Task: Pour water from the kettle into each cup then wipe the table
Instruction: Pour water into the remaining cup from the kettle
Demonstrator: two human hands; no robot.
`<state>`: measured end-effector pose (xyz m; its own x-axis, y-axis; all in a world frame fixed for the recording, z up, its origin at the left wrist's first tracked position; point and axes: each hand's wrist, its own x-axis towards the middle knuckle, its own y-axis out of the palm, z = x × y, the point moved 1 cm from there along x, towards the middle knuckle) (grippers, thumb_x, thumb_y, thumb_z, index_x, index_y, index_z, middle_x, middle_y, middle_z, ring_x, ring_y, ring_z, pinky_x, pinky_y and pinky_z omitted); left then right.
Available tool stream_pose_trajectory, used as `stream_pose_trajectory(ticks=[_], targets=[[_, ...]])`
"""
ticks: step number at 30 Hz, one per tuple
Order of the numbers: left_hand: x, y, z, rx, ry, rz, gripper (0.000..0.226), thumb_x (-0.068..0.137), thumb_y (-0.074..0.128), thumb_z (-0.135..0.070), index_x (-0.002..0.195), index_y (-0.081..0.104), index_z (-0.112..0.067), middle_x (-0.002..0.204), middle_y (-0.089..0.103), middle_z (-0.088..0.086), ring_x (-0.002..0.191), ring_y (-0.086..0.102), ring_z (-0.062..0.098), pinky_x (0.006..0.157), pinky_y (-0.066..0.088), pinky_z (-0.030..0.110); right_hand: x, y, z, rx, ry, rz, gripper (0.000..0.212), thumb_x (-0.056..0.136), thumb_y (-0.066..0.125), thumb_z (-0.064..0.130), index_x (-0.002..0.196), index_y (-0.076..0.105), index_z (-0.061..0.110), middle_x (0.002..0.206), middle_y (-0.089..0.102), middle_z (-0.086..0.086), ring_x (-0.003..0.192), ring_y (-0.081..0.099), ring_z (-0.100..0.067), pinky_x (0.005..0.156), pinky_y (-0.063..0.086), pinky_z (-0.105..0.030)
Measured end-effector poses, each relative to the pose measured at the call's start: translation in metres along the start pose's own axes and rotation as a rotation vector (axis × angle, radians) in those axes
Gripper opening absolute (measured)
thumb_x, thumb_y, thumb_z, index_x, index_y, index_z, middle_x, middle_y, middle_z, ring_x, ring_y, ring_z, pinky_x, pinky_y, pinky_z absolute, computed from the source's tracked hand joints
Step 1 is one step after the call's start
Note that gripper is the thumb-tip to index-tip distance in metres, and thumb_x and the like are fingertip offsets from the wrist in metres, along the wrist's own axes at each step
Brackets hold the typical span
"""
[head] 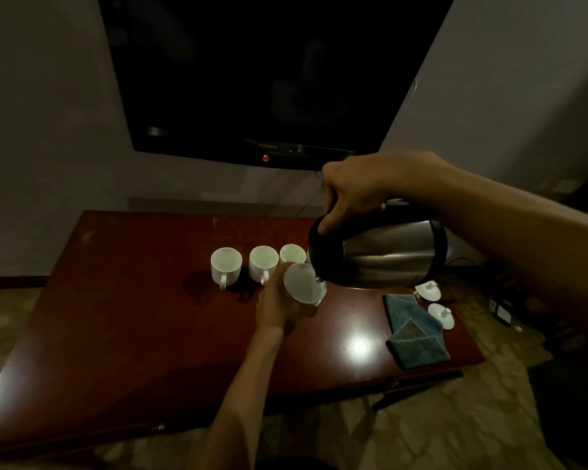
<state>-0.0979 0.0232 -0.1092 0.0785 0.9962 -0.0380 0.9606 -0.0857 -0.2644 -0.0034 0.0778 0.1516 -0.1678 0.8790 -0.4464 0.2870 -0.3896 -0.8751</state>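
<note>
The right hand (350,191) grips the kettle (377,256) tipped leftward, spout just over the near-right rim of the cup (302,283) that the left hand (279,307) holds above the table (133,317).

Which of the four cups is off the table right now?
The cup held tilted in the left hand, under the kettle spout; the other three stand in a row behind it.

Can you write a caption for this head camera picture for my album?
Right hand tips the steel kettle over a white cup held by the left hand.
</note>
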Motion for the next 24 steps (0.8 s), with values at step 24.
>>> stream_pose_trajectory(ticks=[24], targets=[[-0.001,-0.001,0.002,-0.035,-0.062,-0.029,0.086,0.060,0.091,-0.020,0.133,0.047,-0.032,0.136,0.054,0.001,0.128,0.049,0.028,0.099,0.048,0.055,0.004,0.007,-0.007,0.079,-0.017,0.008,0.039,0.077,0.078,0.058,0.083,0.060,0.024,0.079,0.074,-0.005,0.060,0.067,-0.020,0.068,0.061,-0.039]])
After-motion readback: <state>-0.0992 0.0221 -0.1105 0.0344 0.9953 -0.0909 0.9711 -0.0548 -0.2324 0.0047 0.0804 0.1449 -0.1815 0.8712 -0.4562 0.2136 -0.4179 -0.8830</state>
